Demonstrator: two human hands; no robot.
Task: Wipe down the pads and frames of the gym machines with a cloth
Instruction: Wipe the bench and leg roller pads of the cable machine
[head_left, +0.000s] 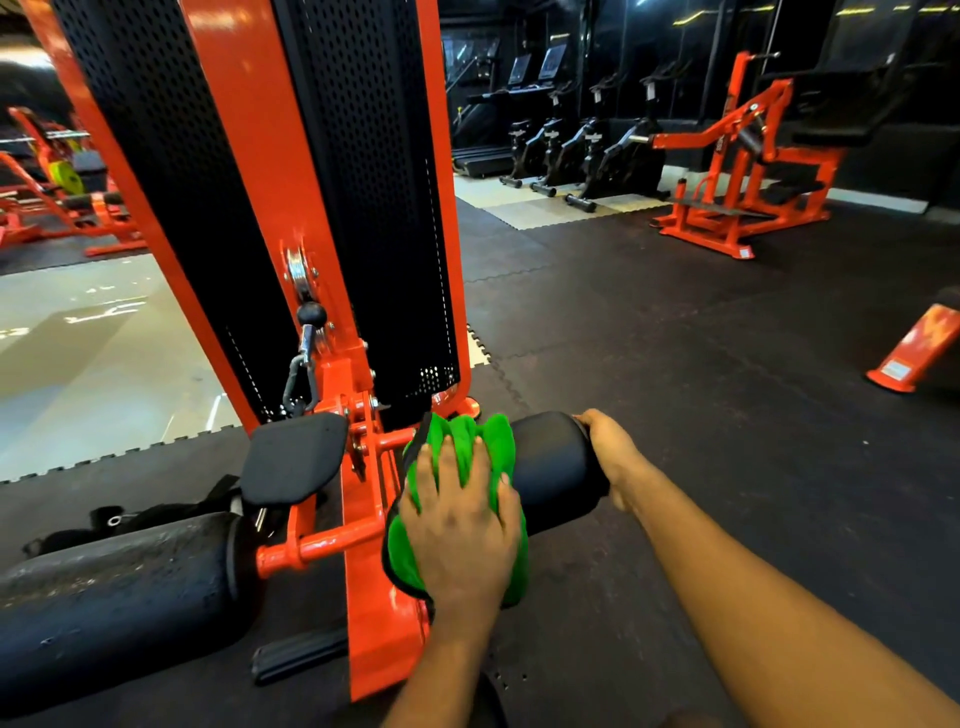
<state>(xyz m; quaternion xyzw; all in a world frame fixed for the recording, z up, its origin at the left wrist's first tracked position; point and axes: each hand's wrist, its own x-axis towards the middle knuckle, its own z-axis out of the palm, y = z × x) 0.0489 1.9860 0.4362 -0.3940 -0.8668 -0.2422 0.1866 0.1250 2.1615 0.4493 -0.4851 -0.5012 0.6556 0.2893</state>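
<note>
**Green cloth pressed on the roller pad, right beside the orange frame**

Green microfibre, the cloth (467, 452) is bunched over the inner end of the black roller pad (553, 462), touching the orange frame (374, 597) where the pad's axle meets it. The left hand (462, 530) lies palm-down on the cloth with its fingers (431, 473) spread and nearly straight, pressing rather than gripping. The right hand (610, 452) cups the pad's outer end, its fingers wrapped over the cap, most of them hidden behind it.

The likeliest trouble is the pad rolling on its axle under the wiping stroke. If the right hand slackens, the cloth would turn the pad instead of cleaning it. The cloth is folded thick, so only part of it may meet the vinyl. Its loose edge hangs near the bracket bolts (363, 410), where it could snag. The stretch under the right hand could easily be missed.

Across the frame sits a second roller pad (119, 587), which looks dusty and scuffed, with a small flat pad (296, 457) above it. A cable clip (298, 379) hangs from the pulley in front of the perforated weight guard (171, 182). The orange crossbar (322, 545) and upright post crowd the gap between the pads. Exercise bikes (587, 150) and another orange machine (737, 176) stand well apart across the rubber floor (675, 364)
</note>
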